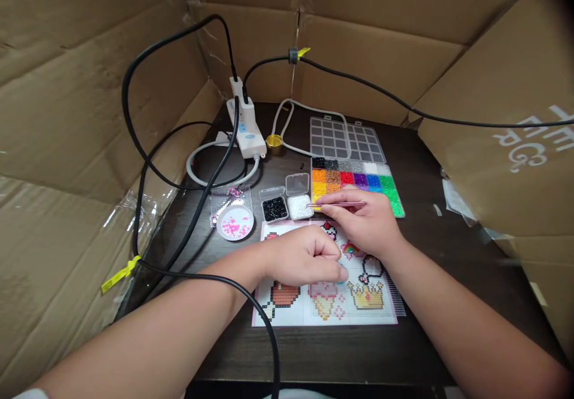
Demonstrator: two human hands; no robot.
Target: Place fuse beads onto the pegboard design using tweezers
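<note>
Nearest you, past the bare front edge of the dark wood-grain worktop (350, 363), lies a flat white pattern sheet with pink borders (293, 320); it looks thin, so it probably slides or creases unless pressed near a corner. A dark pegged grid (398, 298) shows beyond its right edge; take that by its rim, as it looks stiff but light.

Your left hand (307, 255) rests over the middle of the sheet, fingers curled in and thumb stretched out; whether anything is pinched under them, you cannot tell from here. Your right hand (365, 216) hangs above the sheet's far right part, thumb and fingertips closed on slim pink tweezers (347, 204). They look light and springy, so the middle of the arms should be the place to grip, with a gentle squeeze. Their tips point left, at the white beads (299, 205) in a small clear plastic box (301, 216) beyond the sheet's far edge; whether a bead sits between the tips is too small to tell. Such beads should be almost weightless and apt to roll or spring away: pinch each by its sides.

Farther back, toward the worktop's far right corner, stands a clear compartment case of many-coloured beads (403, 212), best lifted from below with both hands.
</note>
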